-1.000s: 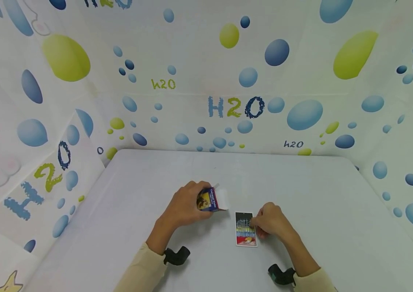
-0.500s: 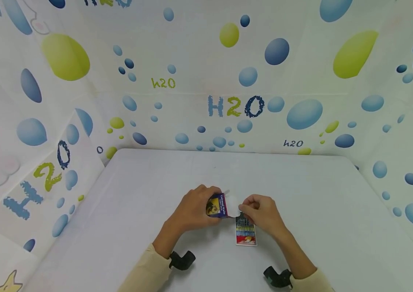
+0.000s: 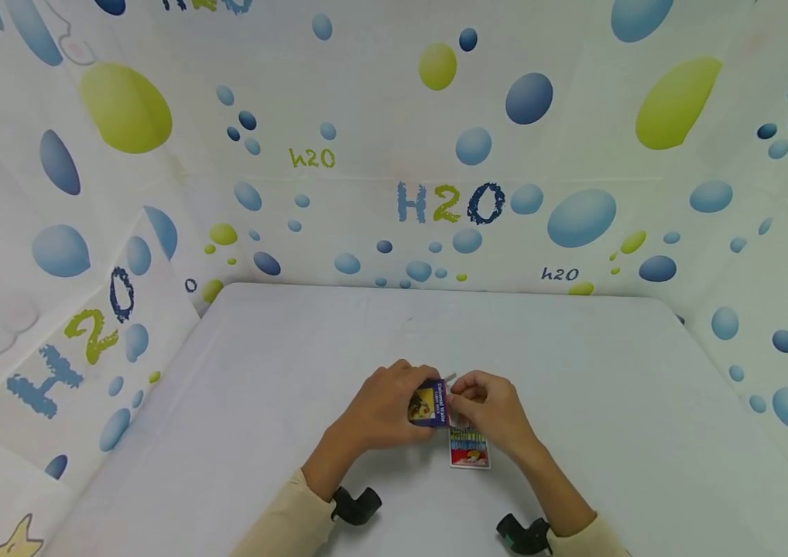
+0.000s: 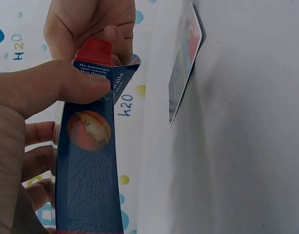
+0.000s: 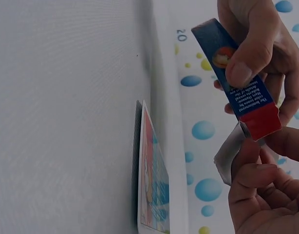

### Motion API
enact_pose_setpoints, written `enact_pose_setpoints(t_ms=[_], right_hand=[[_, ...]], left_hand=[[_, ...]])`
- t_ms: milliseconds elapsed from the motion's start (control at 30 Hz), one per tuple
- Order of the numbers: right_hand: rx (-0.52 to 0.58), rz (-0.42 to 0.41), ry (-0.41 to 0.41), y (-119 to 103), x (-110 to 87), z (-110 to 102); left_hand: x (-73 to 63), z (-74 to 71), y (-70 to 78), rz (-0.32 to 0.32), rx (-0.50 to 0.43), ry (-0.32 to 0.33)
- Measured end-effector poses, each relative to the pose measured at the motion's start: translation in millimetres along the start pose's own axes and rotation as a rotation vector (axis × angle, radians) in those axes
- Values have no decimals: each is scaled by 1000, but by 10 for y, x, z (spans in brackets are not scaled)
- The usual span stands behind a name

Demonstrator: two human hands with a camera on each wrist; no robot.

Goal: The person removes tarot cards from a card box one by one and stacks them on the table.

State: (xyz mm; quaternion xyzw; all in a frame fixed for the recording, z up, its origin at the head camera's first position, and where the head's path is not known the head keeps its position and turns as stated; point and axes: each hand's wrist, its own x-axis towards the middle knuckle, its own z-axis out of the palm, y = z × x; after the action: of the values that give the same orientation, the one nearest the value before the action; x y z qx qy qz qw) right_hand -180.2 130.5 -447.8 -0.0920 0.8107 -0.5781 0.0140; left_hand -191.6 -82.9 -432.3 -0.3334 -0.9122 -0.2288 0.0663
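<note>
My left hand [image 3: 387, 406] grips a small blue card box [image 4: 91, 165] printed "Universal Waite", with the thumb across its narrow side. At the box's end, a red side flap [image 5: 260, 122] sticks out and a pale lid flap [image 5: 227, 153] stands folded outward. My right hand [image 3: 495, 410] pinches the pale flap between thumb and fingers, close against the box opening. Under both hands a picture card [image 3: 469, 452] lies face up on the table, its upper part hidden in the head view. Whether more cards lie beneath it, I cannot tell.
The white table [image 3: 282, 340] reaches back to a white curtain [image 3: 366, 93] patterned with blue and green drops and H2O lettering. Black camera mounts [image 3: 358, 507] sit at both wrists.
My left hand has brought the box rightward and nearer, over the card's top end. My right hand has gone from the card's edge up to the box's flap. The card stays put.
</note>
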Motion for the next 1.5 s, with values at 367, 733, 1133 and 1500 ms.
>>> enact_pose_setpoints(t_ms=[367,733,1133,1500], right_hand=[[-70,9,78,-11,-10,75],[-40,46,86,0,-21,104],[91,52,16,-5,-13,37],[65,2,17,-20,-26,-10]], left_hand=[[0,5,57,27,15,1],[-4,32,45,35,34,5],[-20,-8,39,15,12,5],[-34,-27,-25,-20,-16,12]])
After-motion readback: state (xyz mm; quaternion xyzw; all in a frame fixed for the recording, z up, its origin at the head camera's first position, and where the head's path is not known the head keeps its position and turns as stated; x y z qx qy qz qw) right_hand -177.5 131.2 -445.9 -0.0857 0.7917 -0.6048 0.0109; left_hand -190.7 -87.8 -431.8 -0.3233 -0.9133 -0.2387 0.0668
